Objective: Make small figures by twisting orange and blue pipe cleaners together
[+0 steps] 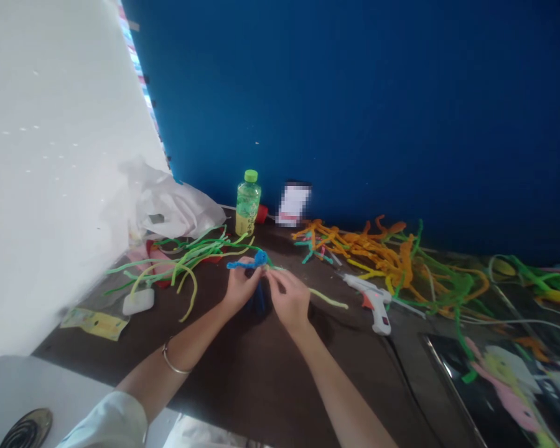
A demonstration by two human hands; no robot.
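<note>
2 pinches: left hand (241, 287), right hand (287, 300), fingers (274, 278) shut on blue pipe cleaner (254, 261).

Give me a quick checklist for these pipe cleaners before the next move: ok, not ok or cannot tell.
Left hand holding the blue pipe cleaner: ok.
Right hand holding the pale green pipe cleaner: ok.
Hot glue gun free of strands: not ok, green pipe cleaners touch it.
Hot glue gun powered: cannot tell.
Green-capped bottle upright: ok.
</note>
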